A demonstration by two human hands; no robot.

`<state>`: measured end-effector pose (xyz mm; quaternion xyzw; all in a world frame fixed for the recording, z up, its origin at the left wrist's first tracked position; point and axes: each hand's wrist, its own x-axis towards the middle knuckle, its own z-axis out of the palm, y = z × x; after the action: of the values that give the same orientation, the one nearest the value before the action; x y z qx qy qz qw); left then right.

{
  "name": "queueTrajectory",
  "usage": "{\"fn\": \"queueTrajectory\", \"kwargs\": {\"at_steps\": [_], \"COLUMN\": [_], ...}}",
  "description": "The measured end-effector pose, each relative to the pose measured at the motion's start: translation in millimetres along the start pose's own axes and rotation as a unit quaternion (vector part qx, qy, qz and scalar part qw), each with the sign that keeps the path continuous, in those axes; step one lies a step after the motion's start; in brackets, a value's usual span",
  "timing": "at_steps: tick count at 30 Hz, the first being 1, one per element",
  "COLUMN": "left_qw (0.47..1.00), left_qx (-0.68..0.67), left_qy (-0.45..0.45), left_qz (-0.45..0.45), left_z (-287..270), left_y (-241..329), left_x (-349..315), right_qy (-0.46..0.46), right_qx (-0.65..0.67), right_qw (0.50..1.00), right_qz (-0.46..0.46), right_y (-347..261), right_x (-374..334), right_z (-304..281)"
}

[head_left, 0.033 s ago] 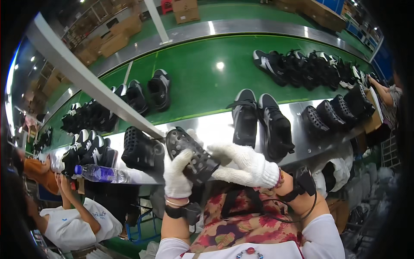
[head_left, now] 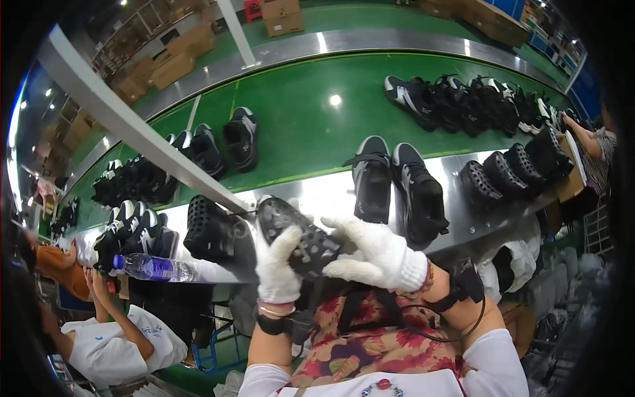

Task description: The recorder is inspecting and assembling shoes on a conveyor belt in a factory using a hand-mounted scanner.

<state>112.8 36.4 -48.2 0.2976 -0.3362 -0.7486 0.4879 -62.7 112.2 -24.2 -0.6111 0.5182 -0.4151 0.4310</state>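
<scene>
A black perforated shoe-shaped piece [head_left: 305,239] is held tilted in front of my body, over the near edge of the bench. My gloved left hand [head_left: 278,268] grips its left side, with the thumb across the front and the other fingers hidden behind. At its right end is my gloved right hand [head_left: 380,255], fingers and thumb spread apart around that end; whether they touch it is hard to tell. Past my right hand, a pair of black and grey sneakers [head_left: 418,192] stands on the metal bench edge. Left of my hands sits another black perforated piece [head_left: 210,228].
A slanted white post [head_left: 142,142] rises left of my hands. Several sneakers stand on the green belt [head_left: 317,132]. Several black perforated pieces [head_left: 506,175] line the bench at right. A water bottle [head_left: 152,266] lies at left. Co-workers sit left and right.
The perforated piece has turned slightly in my left hand and shifted a little right. My right hand's fingers and thumb have moved slightly farther apart at its end.
</scene>
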Motion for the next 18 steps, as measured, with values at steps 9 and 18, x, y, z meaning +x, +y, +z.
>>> {"fn": "queueTrajectory", "kwargs": {"at_steps": [9,18], "left_qw": [0.874,0.570], "left_qx": [0.424,0.676], "left_qy": [-0.164,-0.267], "left_qz": [0.169,0.384], "left_z": [27,75], "left_y": [-66,-100], "left_x": [58,114], "right_qy": [0.237,0.302], "right_qx": [-0.113,-0.228], "right_qw": [0.963,0.911], "right_qz": [0.060,0.164], "right_y": [6,29], "right_x": [-78,-129], "right_z": [-60,-103]}}
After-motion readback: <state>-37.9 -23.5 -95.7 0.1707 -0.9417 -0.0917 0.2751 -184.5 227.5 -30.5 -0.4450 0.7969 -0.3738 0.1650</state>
